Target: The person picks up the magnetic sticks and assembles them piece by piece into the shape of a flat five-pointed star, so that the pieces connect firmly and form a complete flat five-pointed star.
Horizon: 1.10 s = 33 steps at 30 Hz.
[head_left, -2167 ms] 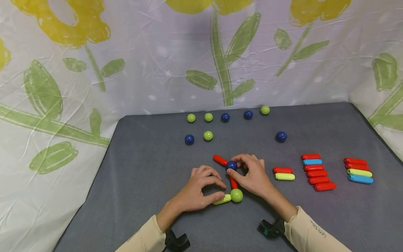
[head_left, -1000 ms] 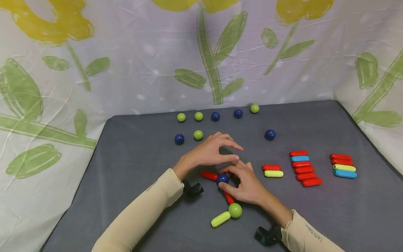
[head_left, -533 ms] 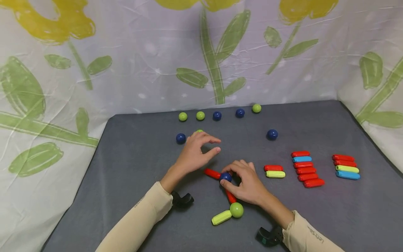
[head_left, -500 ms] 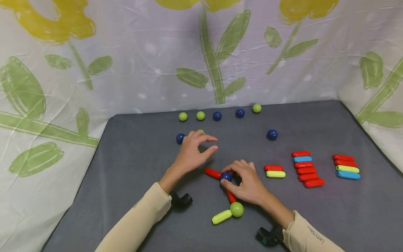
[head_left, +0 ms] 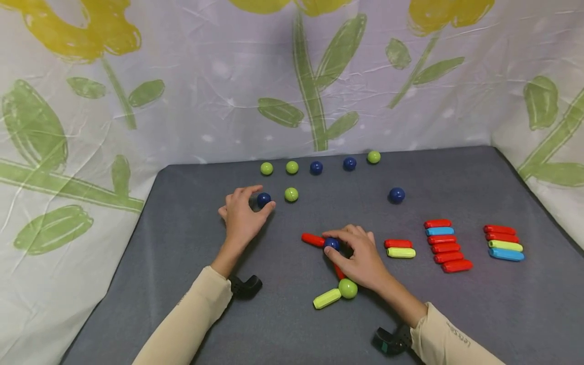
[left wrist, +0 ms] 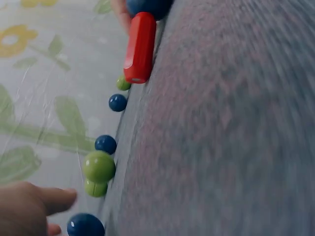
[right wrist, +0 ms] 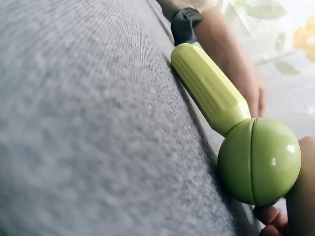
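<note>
My left hand (head_left: 244, 215) is around a loose blue ball (head_left: 263, 199) on the table, thumb and fingers spread on either side of it. In the left wrist view a straight finger reaches out near that blue ball (left wrist: 86, 225), with no grip to be seen. My right hand (head_left: 358, 253) pinches another blue ball (head_left: 331, 244) between thumb and fingers. From this ball a red stick (head_left: 312, 240) runs left, and a second red stick (head_left: 339, 272), partly hidden, leads to a green ball (head_left: 348, 289). A yellow-green stick (head_left: 327, 299) joins the green ball, large in the right wrist view (right wrist: 211, 88).
Green and blue balls stand along the far edge, among them a green one (head_left: 292, 167). Another green ball (head_left: 291, 194) is right of my left hand; a blue ball (head_left: 396, 195) lies farther right. Red, blue and yellow-green sticks (head_left: 444, 247) lie in groups on the right.
My left hand has left the yellow-green stick, gone up near my right hand, then moved left to the loose blue ball. My right hand keeps its hold on the joined blue ball.
</note>
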Tool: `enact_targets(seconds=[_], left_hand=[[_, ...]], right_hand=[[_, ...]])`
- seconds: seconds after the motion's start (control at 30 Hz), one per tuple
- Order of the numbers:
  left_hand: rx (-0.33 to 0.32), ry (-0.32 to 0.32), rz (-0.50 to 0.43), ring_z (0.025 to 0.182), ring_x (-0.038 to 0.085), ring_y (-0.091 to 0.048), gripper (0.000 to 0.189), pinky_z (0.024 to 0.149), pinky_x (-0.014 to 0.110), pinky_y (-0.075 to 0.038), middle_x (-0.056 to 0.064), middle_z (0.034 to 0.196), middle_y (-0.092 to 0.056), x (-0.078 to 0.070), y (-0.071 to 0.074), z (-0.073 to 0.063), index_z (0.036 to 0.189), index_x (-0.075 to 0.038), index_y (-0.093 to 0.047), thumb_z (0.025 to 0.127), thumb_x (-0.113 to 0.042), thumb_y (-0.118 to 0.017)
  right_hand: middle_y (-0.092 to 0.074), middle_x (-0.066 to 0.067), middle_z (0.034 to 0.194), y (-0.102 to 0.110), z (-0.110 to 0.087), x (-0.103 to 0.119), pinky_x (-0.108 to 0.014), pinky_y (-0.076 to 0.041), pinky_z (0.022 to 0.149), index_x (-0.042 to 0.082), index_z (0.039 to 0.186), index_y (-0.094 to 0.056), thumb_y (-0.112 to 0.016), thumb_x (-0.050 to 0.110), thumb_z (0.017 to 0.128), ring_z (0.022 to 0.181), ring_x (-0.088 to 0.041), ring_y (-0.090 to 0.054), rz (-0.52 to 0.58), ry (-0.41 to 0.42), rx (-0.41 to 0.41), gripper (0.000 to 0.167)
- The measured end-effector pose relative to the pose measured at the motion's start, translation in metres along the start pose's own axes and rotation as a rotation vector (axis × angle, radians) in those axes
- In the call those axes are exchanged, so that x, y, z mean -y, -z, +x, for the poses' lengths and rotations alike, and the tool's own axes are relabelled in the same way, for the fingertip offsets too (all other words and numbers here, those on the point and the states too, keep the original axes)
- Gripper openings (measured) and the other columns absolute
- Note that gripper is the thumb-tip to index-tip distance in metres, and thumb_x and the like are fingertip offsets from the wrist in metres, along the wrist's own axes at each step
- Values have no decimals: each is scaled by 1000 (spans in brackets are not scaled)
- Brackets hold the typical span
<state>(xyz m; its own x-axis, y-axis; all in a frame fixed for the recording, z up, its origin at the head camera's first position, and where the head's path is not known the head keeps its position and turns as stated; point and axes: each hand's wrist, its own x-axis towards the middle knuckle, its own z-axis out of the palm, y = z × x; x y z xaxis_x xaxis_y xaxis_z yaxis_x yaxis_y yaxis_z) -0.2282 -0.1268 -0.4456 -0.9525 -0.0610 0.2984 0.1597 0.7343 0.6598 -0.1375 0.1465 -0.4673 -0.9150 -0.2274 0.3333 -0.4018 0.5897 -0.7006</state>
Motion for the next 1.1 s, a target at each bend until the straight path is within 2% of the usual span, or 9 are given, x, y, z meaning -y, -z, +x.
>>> enact_targets(seconds=[0.1,0.2,0.3,0.47,0.6,0.7,0.8,1.0,1.1], left_hand=[[6,80,27,121,37,-47,58,96,60,-22,12,131,-63,10,2,-1,134,-14,-64,87,-43,-79],[23,105,58,123,37,-45,60,96,60,-22,12,135,-62,18,2,0,134,-15,-65,85,-46,-80],[38,98,76,129,38,-42,59,99,61,-21,13,140,-58,23,0,0,134,-17,-65,86,-48,-79],[41,66,43,135,36,-41,55,107,61,-20,12,140,-58,27,-3,1,132,-19,-68,87,-47,-79],[28,41,23,137,35,-42,50,112,61,-19,11,137,-61,29,-3,2,127,-19,-71,86,-46,-80],[44,19,19,142,37,-41,48,116,62,-18,12,138,-62,29,-2,1,124,-17,-72,86,-45,-80],[112,-35,-1,149,39,-36,47,121,62,-15,14,141,-61,28,-2,-2,123,-15,-73,85,-42,-82],[336,-141,-72,156,35,-25,42,125,61,-10,9,150,-56,20,-3,-15,117,-19,-75,82,-40,-85],[387,-173,-78,157,33,-23,39,125,62,-8,6,151,-54,12,-4,-23,113,-23,-75,81,-42,-86]], right_hand=[[-62,7,90,0,3,-1,-31,-22,75,23,118,-76,-76,24,90,81,-12,-46,6,-9,8,29],[-62,7,91,0,7,-3,-32,-21,75,24,117,-76,-75,25,90,81,-13,-46,8,-20,18,27],[-63,6,91,-1,14,-4,-33,-22,76,25,114,-76,-78,30,89,81,-13,-45,-4,-31,31,25],[-66,5,93,-1,22,-3,-35,-21,76,24,108,-78,-85,38,82,84,-13,-46,-39,-41,50,31],[-68,5,93,-1,24,-3,-35,-21,76,23,107,-79,-87,37,79,84,-13,-47,-64,-38,56,33],[-68,5,91,-3,23,-3,-35,-21,76,22,105,-80,-87,34,78,83,-13,-47,-63,-34,49,30],[-68,5,91,-4,23,-4,-35,-22,77,21,103,-79,-86,31,79,83,-12,-47,-57,-35,37,27],[-67,5,89,-4,21,-4,-35,-23,78,21,101,-79,-86,26,80,83,-12,-49,-36,-51,9,22],[-65,5,88,-3,22,-4,-35,-22,79,20,100,-79,-85,23,81,84,-12,-51,-2,-59,-4,20]])
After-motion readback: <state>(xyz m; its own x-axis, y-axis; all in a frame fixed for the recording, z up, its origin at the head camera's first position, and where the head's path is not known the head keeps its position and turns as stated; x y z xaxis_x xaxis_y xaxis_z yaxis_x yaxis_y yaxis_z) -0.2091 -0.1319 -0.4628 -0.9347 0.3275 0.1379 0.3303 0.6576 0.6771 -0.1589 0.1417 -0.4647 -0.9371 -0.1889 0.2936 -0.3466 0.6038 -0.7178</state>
